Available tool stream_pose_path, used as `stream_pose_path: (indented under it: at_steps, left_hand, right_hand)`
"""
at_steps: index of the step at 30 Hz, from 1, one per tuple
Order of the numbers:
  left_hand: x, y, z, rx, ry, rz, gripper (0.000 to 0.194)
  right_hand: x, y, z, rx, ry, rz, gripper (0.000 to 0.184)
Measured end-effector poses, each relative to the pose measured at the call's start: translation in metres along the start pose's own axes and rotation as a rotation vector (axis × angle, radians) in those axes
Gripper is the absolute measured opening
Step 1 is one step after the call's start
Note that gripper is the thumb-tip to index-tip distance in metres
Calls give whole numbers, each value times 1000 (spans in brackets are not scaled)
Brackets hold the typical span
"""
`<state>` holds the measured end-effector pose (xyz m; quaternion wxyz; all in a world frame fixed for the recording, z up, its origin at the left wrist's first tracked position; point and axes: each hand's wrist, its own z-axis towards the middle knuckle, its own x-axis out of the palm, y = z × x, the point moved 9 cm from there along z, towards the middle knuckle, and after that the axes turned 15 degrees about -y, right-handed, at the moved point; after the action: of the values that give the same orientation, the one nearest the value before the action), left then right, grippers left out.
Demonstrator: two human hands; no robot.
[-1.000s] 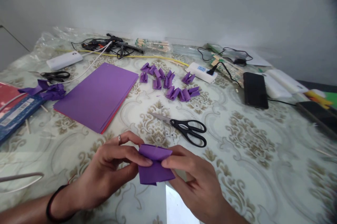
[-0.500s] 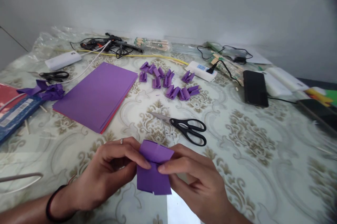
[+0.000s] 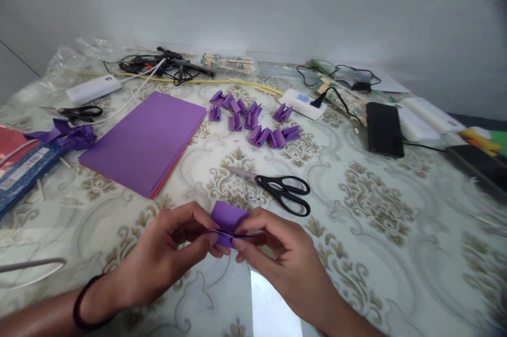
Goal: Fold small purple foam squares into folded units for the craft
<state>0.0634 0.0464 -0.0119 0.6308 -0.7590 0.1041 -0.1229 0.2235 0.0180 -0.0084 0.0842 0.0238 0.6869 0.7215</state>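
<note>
Between my hands is a small piece of purple paper, creased across its middle, with one part standing up and the lower part folded toward me. My left hand pinches its left side between thumb and fingers. On the right side, my right hand grips the same fold with thumb and fingertips. Part of the paper is hidden behind the fingers. Just beyond my hands lie black-handled scissors, blades pointing left. Several folded purple paper pieces rest farther back on the table.
A stack of purple sheets with red beneath lies at left. A white power strip with a black plug sits at the back. A black phone lies on the right. Crumpled purple paper and a second pair of scissors are far left.
The paper was spread flatter with its face toward me; now its lower part is bent at the middle crease. My fingers have shifted to pinch along that fold.
</note>
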Motion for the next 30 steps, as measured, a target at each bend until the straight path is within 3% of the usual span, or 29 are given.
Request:
stream_pose_path:
  at_steps: [4,7,11,17,24,30]
  left_hand:
    - [-3,-3,7,73,18,205,12]
    - [-13,-14,18,334,-73,457,9]
    - [-13,-5,30,472,-48,668,10]
    - [-1,-8,28,676,-2,764,19]
    - [20,-24,18,791,163,834,22]
    - [21,-18,14,778,241,878,21]
  right_hand:
    - [-3,0,3,-16,1,-79,11]
    - [-4,-9,9,-20,1,-198,10]
    - [-2,-11,16,-191,-23,-353,15]
    - [11,-12,9,-355,21,-523,20]
    - [13,-10,1,-396,0,-788,16]
    - [19,-15,9,-335,114,-817,13]
